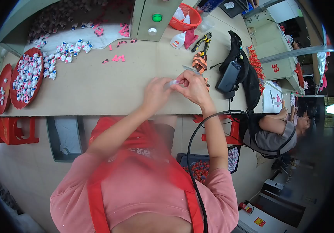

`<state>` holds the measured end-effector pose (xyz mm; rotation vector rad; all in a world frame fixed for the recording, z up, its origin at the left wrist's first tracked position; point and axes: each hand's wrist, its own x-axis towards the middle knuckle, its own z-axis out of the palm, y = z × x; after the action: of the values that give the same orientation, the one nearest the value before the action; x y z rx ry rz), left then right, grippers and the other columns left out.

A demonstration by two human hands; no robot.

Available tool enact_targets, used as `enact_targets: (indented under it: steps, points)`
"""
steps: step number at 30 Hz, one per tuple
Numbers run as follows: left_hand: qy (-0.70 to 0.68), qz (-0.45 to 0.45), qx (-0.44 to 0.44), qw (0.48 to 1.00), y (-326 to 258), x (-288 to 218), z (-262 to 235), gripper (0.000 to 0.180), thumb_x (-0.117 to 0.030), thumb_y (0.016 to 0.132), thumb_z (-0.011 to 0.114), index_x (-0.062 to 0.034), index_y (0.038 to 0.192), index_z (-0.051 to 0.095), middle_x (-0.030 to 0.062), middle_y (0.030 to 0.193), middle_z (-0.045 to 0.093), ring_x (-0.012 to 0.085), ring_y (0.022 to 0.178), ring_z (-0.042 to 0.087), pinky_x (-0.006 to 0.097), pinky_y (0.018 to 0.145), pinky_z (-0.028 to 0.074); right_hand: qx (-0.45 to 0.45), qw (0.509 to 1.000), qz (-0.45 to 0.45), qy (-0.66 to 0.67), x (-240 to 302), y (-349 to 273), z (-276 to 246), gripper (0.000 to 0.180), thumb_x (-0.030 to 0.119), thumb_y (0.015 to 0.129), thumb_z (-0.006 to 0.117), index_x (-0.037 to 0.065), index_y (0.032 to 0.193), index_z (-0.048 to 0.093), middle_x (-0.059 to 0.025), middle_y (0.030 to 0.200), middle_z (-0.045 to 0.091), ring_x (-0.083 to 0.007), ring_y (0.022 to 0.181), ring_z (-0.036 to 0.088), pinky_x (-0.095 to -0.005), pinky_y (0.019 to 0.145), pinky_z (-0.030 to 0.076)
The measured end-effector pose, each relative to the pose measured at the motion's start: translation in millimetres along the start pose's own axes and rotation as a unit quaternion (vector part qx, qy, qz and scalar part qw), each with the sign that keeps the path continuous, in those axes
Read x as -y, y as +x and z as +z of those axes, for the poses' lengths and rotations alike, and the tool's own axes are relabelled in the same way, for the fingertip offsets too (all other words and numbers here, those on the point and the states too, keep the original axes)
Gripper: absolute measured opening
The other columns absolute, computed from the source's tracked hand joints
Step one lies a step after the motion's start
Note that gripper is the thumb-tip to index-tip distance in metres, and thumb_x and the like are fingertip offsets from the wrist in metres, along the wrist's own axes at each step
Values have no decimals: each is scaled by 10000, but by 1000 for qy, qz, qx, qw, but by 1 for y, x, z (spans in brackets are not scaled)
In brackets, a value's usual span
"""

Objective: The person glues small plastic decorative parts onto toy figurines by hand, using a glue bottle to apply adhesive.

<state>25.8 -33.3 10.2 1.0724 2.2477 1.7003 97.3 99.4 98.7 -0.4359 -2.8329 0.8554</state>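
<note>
Over the table [136,73], near its front edge, my hands are close together. My left hand [157,93] is closed on a small whitish piece [170,84], too small and partly covered to name. Its other end reaches the fingertips of my right hand [194,89], which are pinched together there with a hint of pink between them. Just beyond the right hand lie tape-wrapped tool handles [200,62] in orange and black, and a pair of yellow-and-black pliers [202,42]. Small pink parts [118,58] are scattered farther left.
At the left, a red tray [19,101] holds many small white, blue and pink figures; more figures [68,50] lie loose behind it. A white bottle [178,40] stands by a red basket [190,26]. A black bag with a phone [229,77] is at right; a black cable [190,155] crosses my right arm.
</note>
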Motion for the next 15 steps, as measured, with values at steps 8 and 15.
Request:
enact_targets:
  steps: [8,15]
  points:
    - [-8,4,-10,1000,3,1,1,245,-38,731,698,-50,973,664,96,852,645,226,763,607,329,686,510,-24,999,27,-11,4,-2,4,263,238,706,767,45,838,647,-100,792,643,-254,717,640,-361,651,491]
    - [6,11,17,1000,4,12,10,268,-69,750,713,-15,1006,659,137,876,635,234,748,625,324,695,513,-67,994,-83,7,-26,-7,16,204,197,757,727,111,941,709,-57,808,614,-228,702,617,-345,652,485]
